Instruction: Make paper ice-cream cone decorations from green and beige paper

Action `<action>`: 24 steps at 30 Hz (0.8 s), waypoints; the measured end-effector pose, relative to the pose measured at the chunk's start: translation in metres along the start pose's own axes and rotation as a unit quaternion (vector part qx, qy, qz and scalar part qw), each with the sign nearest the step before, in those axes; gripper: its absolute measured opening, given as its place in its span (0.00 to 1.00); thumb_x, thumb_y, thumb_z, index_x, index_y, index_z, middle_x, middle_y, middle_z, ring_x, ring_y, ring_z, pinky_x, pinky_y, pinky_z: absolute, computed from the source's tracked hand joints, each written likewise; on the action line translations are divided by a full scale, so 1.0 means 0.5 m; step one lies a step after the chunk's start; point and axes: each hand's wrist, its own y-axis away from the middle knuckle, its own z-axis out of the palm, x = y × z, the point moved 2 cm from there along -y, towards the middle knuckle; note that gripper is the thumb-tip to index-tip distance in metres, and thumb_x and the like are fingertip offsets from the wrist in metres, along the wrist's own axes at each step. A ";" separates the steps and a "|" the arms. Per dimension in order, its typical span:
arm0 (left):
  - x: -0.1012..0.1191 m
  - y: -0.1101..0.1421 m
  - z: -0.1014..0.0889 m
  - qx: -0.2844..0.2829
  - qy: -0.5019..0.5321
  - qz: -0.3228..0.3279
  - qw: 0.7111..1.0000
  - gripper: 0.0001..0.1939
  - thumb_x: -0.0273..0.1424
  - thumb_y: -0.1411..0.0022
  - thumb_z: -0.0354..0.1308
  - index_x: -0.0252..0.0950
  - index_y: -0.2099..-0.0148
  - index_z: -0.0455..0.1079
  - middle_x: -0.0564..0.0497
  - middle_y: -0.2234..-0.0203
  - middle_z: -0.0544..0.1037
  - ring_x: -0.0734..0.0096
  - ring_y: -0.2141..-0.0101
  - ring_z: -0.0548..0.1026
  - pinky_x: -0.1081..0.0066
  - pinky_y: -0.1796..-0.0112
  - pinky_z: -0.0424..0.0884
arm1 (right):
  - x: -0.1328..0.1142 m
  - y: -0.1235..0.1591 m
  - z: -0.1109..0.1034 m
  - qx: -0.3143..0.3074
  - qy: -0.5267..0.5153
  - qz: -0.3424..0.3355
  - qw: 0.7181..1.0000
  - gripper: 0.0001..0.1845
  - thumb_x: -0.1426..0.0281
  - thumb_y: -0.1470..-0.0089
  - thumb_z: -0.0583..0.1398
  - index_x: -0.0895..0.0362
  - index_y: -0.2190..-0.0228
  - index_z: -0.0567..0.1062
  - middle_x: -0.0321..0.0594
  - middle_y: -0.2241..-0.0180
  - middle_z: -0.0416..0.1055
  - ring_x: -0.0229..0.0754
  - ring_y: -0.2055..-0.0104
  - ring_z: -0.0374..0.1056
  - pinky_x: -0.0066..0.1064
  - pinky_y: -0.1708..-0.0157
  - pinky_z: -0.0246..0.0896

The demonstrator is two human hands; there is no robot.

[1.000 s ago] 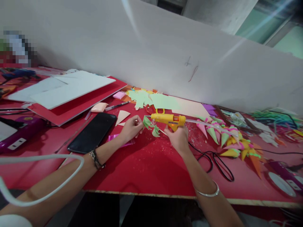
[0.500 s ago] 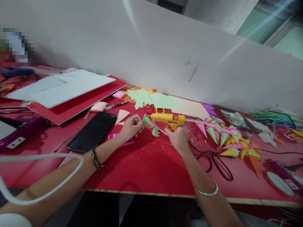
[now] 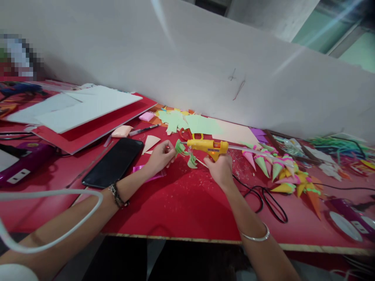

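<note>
My right hand is wrapped round the handle of a yellow hot glue gun, with a clear glue stick sticking out of its back. The gun's nozzle points left and meets a green paper piece with curled strips. My left hand pinches that piece at its left edge. A second green curled piece hangs just below the gun, beside a thin pale stick that runs toward my right hand.
A black phone lies left of my left hand. White boards are stacked at the back left. Green paper and scissors lie behind the gun. Small paper cones and a black cable are on the right.
The green curled piece at my left fingers has tilted and lifted slightly. Both hands and the glue gun stay almost where they were.
</note>
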 end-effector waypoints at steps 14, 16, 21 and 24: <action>-0.002 -0.004 -0.005 0.015 0.009 0.006 1.000 0.07 0.22 0.51 0.47 0.36 0.76 0.52 0.63 0.90 0.62 0.86 0.92 0.57 0.84 0.90 0.51 | 0.009 -0.002 0.001 -0.009 -0.004 -0.027 1.000 0.10 0.67 0.58 0.53 0.59 0.79 0.72 0.38 0.82 0.66 0.39 0.78 0.62 0.28 0.77 0.53; 0.000 -0.003 -0.005 0.016 0.010 0.007 1.000 0.07 0.22 0.51 0.47 0.36 0.76 0.52 0.62 0.90 0.62 0.86 0.92 0.57 0.84 0.89 0.51 | 0.009 -0.003 0.001 -0.011 -0.007 -0.031 0.999 0.10 0.68 0.59 0.53 0.59 0.77 0.72 0.38 0.81 0.67 0.39 0.78 0.62 0.28 0.76 0.54; 0.003 -0.003 -0.005 0.025 0.007 0.003 1.000 0.07 0.22 0.51 0.47 0.36 0.76 0.52 0.62 0.91 0.62 0.86 0.92 0.57 0.83 0.90 0.50 | 0.010 -0.004 0.003 -0.025 -0.010 -0.027 0.999 0.10 0.68 0.59 0.53 0.60 0.76 0.71 0.39 0.80 0.66 0.40 0.77 0.62 0.29 0.75 0.54; 0.000 -0.005 -0.007 0.031 0.005 0.001 1.000 0.07 0.23 0.51 0.47 0.37 0.76 0.52 0.62 0.91 0.62 0.85 0.92 0.57 0.83 0.90 0.51 | 0.011 -0.005 0.003 -0.025 -0.006 -0.029 0.999 0.09 0.69 0.59 0.53 0.59 0.75 0.71 0.39 0.79 0.67 0.40 0.75 0.63 0.29 0.74 0.55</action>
